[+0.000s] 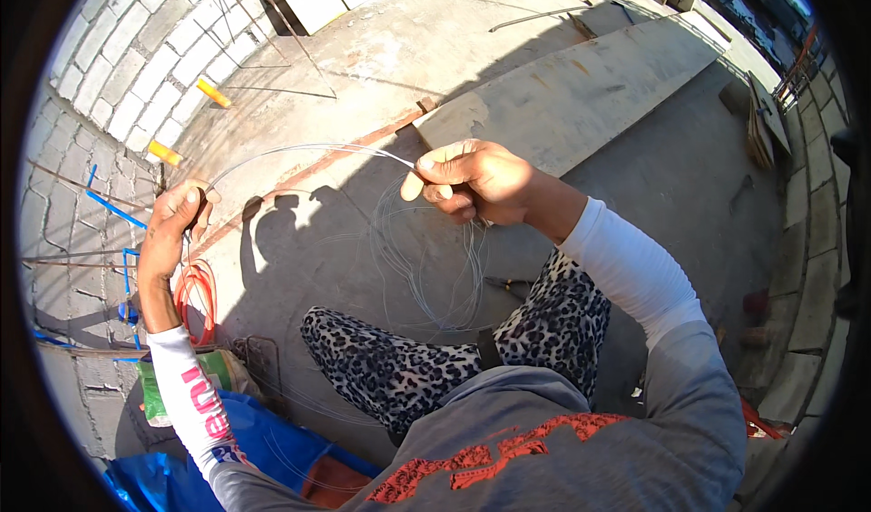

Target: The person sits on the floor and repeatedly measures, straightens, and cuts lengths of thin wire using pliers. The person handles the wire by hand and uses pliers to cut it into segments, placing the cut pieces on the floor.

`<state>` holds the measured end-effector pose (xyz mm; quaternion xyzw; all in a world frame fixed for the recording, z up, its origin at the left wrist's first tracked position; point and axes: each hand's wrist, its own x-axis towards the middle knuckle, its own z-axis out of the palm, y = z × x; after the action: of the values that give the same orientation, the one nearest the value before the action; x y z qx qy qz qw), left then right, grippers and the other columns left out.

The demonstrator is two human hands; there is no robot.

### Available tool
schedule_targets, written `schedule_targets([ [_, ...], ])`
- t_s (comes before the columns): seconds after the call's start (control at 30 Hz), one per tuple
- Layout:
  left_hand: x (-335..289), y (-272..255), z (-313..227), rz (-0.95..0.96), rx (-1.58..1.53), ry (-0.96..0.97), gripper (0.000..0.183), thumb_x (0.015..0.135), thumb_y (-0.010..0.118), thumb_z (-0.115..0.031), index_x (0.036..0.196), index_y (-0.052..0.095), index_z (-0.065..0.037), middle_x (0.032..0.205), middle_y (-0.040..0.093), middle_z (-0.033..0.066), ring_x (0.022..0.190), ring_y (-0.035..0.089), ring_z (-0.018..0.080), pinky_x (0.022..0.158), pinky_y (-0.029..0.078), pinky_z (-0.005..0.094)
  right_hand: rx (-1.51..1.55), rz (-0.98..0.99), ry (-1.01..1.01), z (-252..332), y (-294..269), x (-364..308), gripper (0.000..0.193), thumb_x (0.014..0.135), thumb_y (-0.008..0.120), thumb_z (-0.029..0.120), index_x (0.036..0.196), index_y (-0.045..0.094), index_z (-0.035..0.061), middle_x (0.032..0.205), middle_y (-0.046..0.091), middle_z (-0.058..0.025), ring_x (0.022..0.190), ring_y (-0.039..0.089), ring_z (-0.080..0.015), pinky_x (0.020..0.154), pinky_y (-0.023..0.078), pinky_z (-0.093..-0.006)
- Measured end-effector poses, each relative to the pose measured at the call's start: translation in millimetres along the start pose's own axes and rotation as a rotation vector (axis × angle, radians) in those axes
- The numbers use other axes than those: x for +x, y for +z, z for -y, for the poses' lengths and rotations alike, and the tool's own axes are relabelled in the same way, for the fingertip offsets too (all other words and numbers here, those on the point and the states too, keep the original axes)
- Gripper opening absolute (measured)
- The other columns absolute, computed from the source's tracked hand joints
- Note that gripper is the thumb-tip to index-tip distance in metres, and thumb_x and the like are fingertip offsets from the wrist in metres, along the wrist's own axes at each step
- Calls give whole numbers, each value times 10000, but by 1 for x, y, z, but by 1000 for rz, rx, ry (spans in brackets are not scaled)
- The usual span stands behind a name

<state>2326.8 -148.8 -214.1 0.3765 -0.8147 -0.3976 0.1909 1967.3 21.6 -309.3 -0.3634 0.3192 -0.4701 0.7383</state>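
Note:
A few strands of thin, pale wire point(308, 146) arch between my two raised hands. My right hand point(476, 176) pinches the strands at their right end, thumb pressed against the fingers. At the left end my left hand point(178, 224) is closed round the same strands, and part of the wire trails down from it. Below my right hand a loose tangle of the wire point(426, 281) hangs in loops towards my knees. Pliers with dark handles point(510, 284) lie on the ground beside my right leg.
A long flat board point(581, 95) lies ahead to the right. On the left are a coil of orange hose point(196, 299), a blue tarp point(263, 430), a green sack point(218, 376) and rods jutting from a block wall point(145, 68). Another block wall point(807, 285) runs along the right.

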Motion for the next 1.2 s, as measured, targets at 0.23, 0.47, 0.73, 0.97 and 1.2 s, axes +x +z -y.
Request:
schedule_targets([
  [0.23,51,50,22,-125,227,-87,391,937,537,-347,674,528,-58,637,433,-55,601,329,50,547,245,229,-76,-214,-63,-10,-30,17,244,959,522,184,982,648,-24,655,522,3,530,439,-86,542,403,-280],
  [0.47,106,188,35,-210,563,520,199,823,684,-190,1003,682,-105,723,577,63,684,594,179,608,453,278,-104,-72,-49,-46,-98,59,245,917,585,179,998,644,-44,731,599,-54,547,532,-148,523,431,-283],
  [0.73,166,208,113,-303,701,517,59,809,687,-157,851,691,-116,675,603,16,631,591,186,564,449,303,-787,-1224,399,-237,-278,2,85,777,593,20,862,593,25,797,645,-83,809,652,-214,700,490,-317],
  [0.97,160,201,154,-317,807,484,108,844,648,-126,949,670,-135,780,623,20,687,606,187,584,461,315,-1805,-572,708,-402,-256,-31,581,746,689,233,1268,483,82,1215,513,-128,1219,448,-295,928,412,-428],
  [1.2,150,190,151,-475,939,485,111,870,612,-163,969,660,-163,722,559,22,654,565,194,550,440,330,-1228,-650,922,-375,-273,-36,536,756,589,215,1218,480,-33,1077,598,-222,1019,574,-400,848,447,-448],
])
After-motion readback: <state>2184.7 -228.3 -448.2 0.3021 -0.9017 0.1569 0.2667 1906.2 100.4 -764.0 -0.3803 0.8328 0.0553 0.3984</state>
